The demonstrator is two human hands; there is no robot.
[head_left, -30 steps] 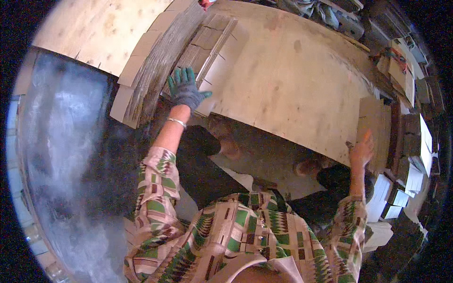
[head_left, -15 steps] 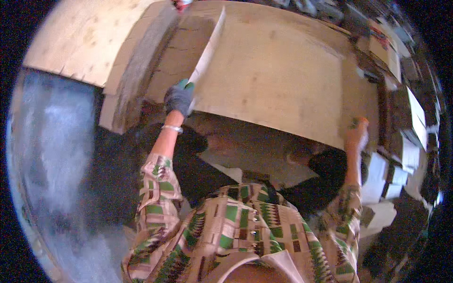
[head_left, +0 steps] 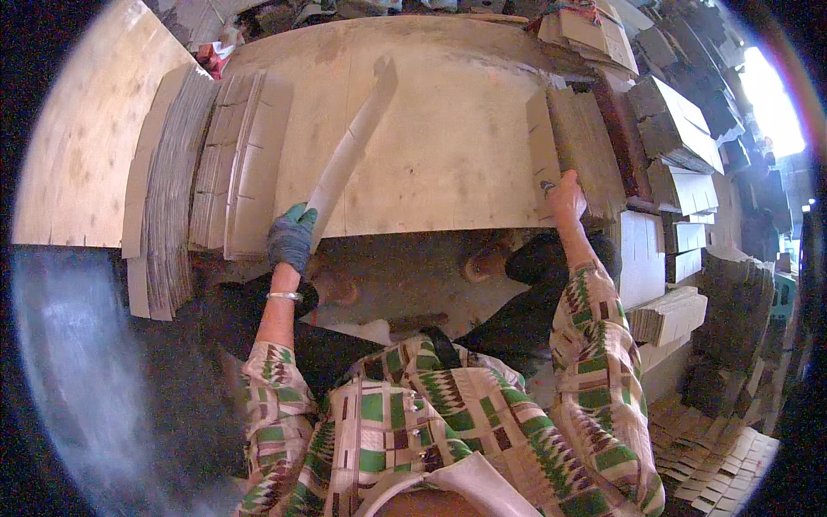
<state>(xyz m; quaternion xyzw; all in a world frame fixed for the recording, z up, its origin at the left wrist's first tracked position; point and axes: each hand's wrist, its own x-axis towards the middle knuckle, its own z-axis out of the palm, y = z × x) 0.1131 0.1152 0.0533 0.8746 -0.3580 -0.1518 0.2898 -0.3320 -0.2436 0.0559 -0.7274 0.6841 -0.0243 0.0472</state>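
Note:
My left hand [head_left: 291, 238], in a dark grey-green glove, is closed around the near end of a long, narrow cardboard strip [head_left: 349, 151]. The strip stands on edge and slants away to the far right across a plywood board [head_left: 431, 129]. My bare right hand [head_left: 566, 200] is at the near end of a cardboard stack on the right [head_left: 587, 142]. Its fingers are curled on a lighter cardboard strip [head_left: 541, 142] at the stack's left side, with something dark at the fingertips. Left of my gloved hand stands a row of slotted cardboard pieces [head_left: 226, 164].
A thicker cardboard stack [head_left: 168, 189] overhangs the near board edge at left. Another plywood sheet [head_left: 90, 146] lies beyond it. A red-and-white item [head_left: 214, 57] sits at the far left. Bundles of cardboard [head_left: 676, 121] are piled on the right, beside a dark reddish bar [head_left: 622, 129].
The view has shifted, showing more of the right side. My left hand keeps the strip, now tilted further over the board. My right hand stays at the right stack, its fingers curled.

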